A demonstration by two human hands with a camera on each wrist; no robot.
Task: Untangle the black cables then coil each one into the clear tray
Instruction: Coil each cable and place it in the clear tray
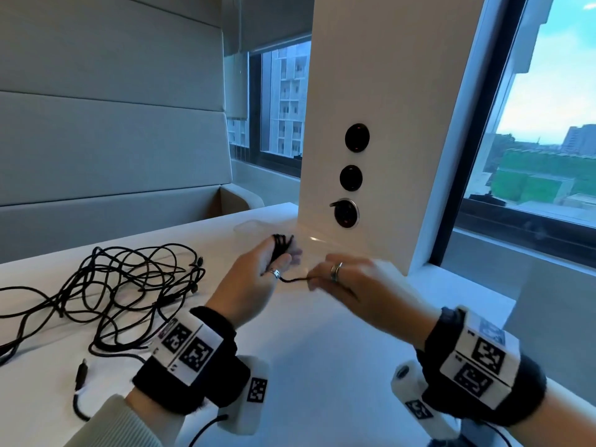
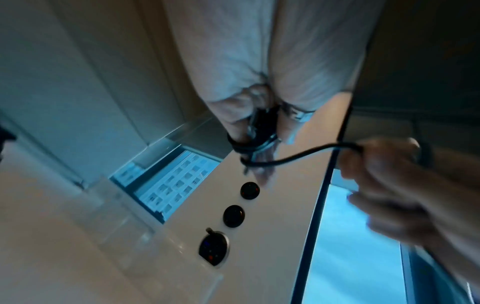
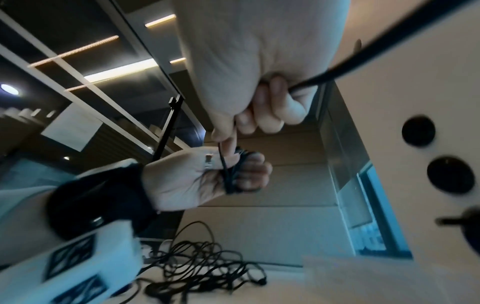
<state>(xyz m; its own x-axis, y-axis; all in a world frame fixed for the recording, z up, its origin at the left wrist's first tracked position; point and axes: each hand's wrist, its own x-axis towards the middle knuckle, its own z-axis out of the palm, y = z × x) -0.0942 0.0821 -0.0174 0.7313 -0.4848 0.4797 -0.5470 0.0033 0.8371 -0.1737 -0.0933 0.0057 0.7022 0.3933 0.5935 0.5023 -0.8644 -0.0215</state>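
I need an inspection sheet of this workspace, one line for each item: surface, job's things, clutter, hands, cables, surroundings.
Surface: white table.
Job's things: coiled cable wound round the left hand's fingers; clear tray at the table's far edge, contents hard to tell.
Clutter: nothing seen.
Hands: left hand holds the coil; right hand pinches the cable's free end.
Cables: tangled black cables lie loose on the table at left; one plug end near the left wrist.
Surroundings: white pillar with three round sockets; window; padded bench.
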